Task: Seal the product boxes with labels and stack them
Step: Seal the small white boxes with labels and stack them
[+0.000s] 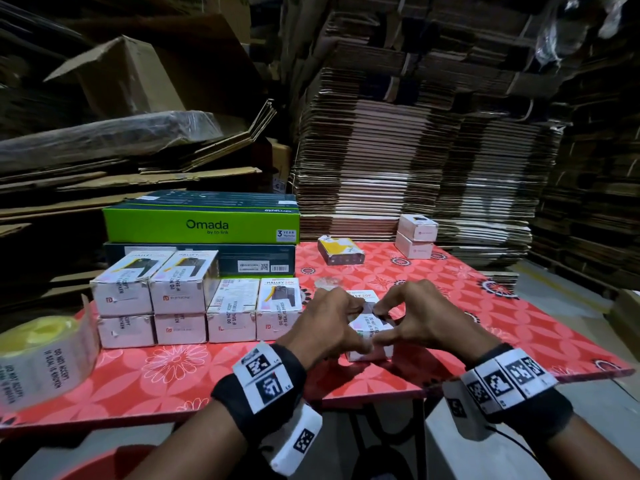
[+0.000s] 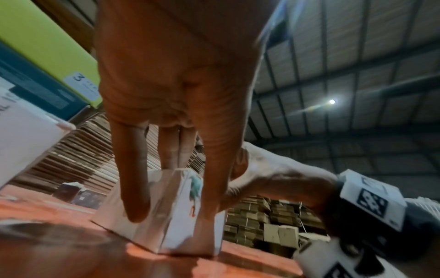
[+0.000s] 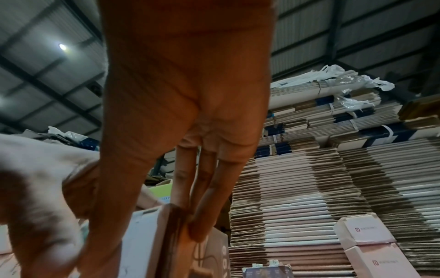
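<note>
While my fingers (image 1: 360,310) pinch the seal label (image 1: 372,323) over the box (image 1: 369,351), uneven pressure could wrinkle it or skew it.

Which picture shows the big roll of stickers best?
The head view: the label roll lies at the table's left edge, its "do not accept if seal is broken" print readable. Neither wrist view shows it; they show fingers on the small box.

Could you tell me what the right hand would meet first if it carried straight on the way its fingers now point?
The right hand points forward-left and down, already touching the white product box that the left hand also holds. So it would press straight into that box; depth beyond it is unclear.
</note>
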